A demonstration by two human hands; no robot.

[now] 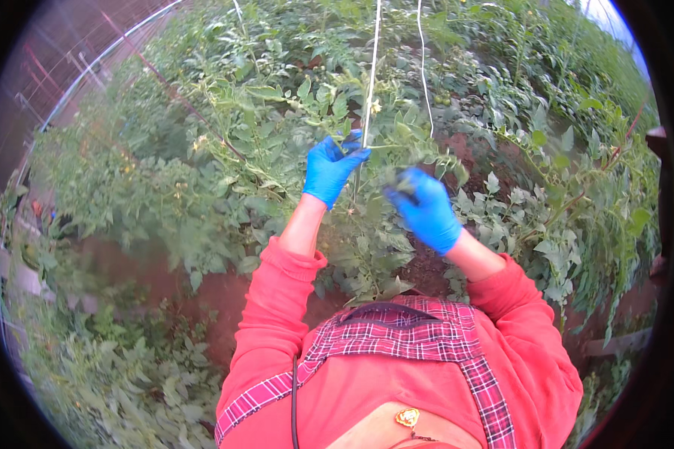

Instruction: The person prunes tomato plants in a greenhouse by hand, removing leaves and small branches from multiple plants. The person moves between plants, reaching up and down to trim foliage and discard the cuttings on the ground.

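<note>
My left hand (332, 171), in a blue glove with dark-stained fingertips, pinches a tomato stem (342, 147) beside a taut white string (373, 67). Leafy shoots rise above those fingers, and a pale yellow blossom (376, 106) shows next to the string. Lower and to the right is my right hand (428, 210), gloved in blue too and blurred by motion. Its fingers are curled close to a drooping tomato shoot (449, 163); a bit of green shows at the fingertips, but whether they grip it is unclear.
A second white string (423, 62) hangs to the right. Dark red cords cross the foliage at left (194, 109) and right (612, 157). Dense tomato plants (163, 185) surround reddish soil (224, 297). A dark post (658, 202) stands at the right rim.
</note>
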